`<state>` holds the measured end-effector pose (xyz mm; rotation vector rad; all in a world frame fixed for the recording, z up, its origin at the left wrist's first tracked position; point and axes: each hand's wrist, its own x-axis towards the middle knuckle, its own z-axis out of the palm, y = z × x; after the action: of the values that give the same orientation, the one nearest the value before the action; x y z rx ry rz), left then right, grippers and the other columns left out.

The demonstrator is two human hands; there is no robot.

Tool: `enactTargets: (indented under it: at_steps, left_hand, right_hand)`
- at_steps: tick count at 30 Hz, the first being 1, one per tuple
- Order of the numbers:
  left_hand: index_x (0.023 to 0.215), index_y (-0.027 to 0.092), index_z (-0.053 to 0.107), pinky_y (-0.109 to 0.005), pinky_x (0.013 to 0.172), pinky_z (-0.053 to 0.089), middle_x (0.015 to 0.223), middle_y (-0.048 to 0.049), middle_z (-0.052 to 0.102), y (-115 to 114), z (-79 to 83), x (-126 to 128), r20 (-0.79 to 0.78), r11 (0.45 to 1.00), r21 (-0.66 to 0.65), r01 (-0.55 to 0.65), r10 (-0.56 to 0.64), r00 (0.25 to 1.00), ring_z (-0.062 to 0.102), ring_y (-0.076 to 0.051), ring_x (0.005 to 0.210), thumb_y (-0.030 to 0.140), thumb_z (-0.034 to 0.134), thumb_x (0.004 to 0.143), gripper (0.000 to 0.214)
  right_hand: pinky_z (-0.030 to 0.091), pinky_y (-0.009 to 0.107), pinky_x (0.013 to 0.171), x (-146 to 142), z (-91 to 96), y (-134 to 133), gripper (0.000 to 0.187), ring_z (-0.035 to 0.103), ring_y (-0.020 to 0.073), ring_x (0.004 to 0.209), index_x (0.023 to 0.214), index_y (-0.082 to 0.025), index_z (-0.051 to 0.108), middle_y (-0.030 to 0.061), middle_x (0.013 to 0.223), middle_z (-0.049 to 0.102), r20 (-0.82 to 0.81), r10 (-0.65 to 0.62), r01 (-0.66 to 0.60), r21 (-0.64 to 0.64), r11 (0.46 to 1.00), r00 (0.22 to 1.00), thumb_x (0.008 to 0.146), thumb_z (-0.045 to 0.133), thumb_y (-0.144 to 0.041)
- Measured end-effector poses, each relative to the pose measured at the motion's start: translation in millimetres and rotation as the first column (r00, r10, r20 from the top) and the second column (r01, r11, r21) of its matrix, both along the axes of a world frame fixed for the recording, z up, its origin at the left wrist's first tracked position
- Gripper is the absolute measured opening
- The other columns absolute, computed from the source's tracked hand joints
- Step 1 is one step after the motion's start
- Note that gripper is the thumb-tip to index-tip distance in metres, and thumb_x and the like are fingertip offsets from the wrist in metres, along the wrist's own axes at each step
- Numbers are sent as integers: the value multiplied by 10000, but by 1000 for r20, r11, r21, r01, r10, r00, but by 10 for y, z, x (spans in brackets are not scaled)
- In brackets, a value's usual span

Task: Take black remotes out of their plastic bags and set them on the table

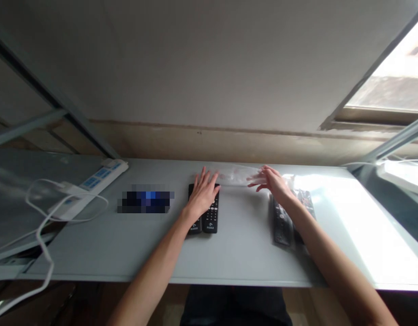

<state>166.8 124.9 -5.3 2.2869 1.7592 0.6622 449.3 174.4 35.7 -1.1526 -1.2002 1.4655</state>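
Two black remote controls (210,216) lie side by side on the grey desk (242,253). Across their upper parts rests my left hand (204,192), fingers spread and hiding many of the buttons. Behind them, near the wall, is a flattened clear plastic bag (234,174). My right hand (271,182) is over the bag's right end with its fingers apart; whether it touches the film I cannot tell. Two more black remotes in clear plastic, one of them a wrapped remote (282,224), lie beneath and beside my right forearm, which partly covers them.
A phone-like dark object (146,201), blurred out, lies on the left. Farther left are a white power strip (96,179) and a looping white cable (45,253). A white object (404,174) stands at the far right by a metal frame bar. The wall (209,68) rises behind the desk.
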Motion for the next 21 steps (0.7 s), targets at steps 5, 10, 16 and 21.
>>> enactTargets:
  at_steps: [5,10,16,21]
  left_hand:
    - [1332,190,619,-517,1313,337,1400,-123,668,15,159,-29,173,980,174,-95,64,983,370,-286,1606,12,336,982,484]
    - [1082,229,661,-490,1197,465,1204,-96,688,-22,348,-112,256,906,325,-270,190,948,554,-292,1361,-51,391,852,452]
    - [1060,222,724,-496,1277,398,1280,-70,724,60,285,-220,134,946,280,-161,127,983,496,-299,1477,-63,413,840,476]
    - [1257,179,724,-513,1226,461,1310,-125,728,156,215,-424,127,940,228,-254,230,965,586,-316,1387,-70,392,813,607]
  right_hand:
    - [518,257,463,8,-102,60,395,747,209,562,946,-242,550,7,700,756,183,14,-30,81,996,983,833,733,-573]
    - [425,226,393,12,-202,106,396,576,133,407,1029,-251,560,-71,567,655,207,-32,8,117,993,978,789,758,-497]
    - [387,215,387,-22,-286,162,451,576,126,440,1130,-257,515,-72,676,672,242,-124,84,166,982,962,754,712,-409]
    - [392,236,445,-27,-323,256,418,572,138,496,1121,-256,512,-64,693,637,301,-179,113,223,968,937,749,639,-398]
